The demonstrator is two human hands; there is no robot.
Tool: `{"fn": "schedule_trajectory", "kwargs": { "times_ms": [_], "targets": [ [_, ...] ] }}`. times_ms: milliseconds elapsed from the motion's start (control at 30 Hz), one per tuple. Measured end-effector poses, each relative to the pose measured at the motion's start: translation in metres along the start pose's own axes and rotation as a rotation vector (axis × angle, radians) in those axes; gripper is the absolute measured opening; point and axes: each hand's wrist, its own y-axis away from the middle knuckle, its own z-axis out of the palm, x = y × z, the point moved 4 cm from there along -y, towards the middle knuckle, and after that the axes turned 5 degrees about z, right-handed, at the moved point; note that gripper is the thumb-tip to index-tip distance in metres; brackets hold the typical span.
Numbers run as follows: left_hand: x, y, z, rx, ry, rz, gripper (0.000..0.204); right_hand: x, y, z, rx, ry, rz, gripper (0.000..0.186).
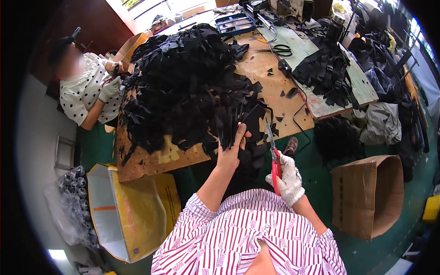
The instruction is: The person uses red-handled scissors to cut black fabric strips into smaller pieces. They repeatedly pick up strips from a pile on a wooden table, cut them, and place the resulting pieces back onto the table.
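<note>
My bare left hand [230, 151] is closed around a bundle of black fabric strips [226, 126] at the near edge of the wooden table [151, 169]. My right hand [290, 181], in a white knit glove, grips red-handled scissors [276, 170]. Their blades point up and away from me, to the right of the bundle and apart from it. Beyond my left hand, a large heap of black strips [183, 68] covers much of the tabletop.
Across the table's left side, a co-worker in a dotted top [94, 78] handles something dark. Black scissors [281, 49] and a blue tray [234, 24] lie farther back. A cord [302, 105] crosses the table edge. A yellow bin [137, 215] and a cardboard box [355, 197] flank me.
</note>
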Motion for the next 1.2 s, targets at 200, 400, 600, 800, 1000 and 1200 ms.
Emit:
{"fn": "schedule_trajectory", "kwargs": {
  "times_ms": [200, 400, 600, 800, 1000, 1200],
  "targets": [
    [-0.009, 0.003, 0.005, 0.019, 0.016, -0.02, 0.014, -0.011, -0.005, -0.005, 0.067, 0.296, -0.126, 0.072],
    [-0.018, 0.015, 0.011, -0.049, -0.051, -0.07, 0.011, -0.014, -0.013, -0.002, 0.074, 0.289, -0.097, 0.072],
    [-0.027, 0.016, 0.015, -0.035, -0.058, -0.054, 0.011, 0.014, -0.011, 0.007, 0.03, 0.023, 0.021, 0.062],
    [-0.034, 0.014, 0.014, 0.009, -0.081, -0.074, 0.013, 0.013, -0.008, 0.02, -0.035, -0.436, 0.264, 0.048],
    [-0.034, 0.019, 0.015, -0.034, -0.228, 0.021, 0.019, 0.028, -0.017, 0.02, -0.024, -0.286, 0.182, 0.045],
    [-0.046, 0.019, 0.006, -0.055, -0.224, -0.001, 0.014, 0.025, -0.012, 0.022, -0.054, -0.419, 0.338, 0.043]
  ]
}}
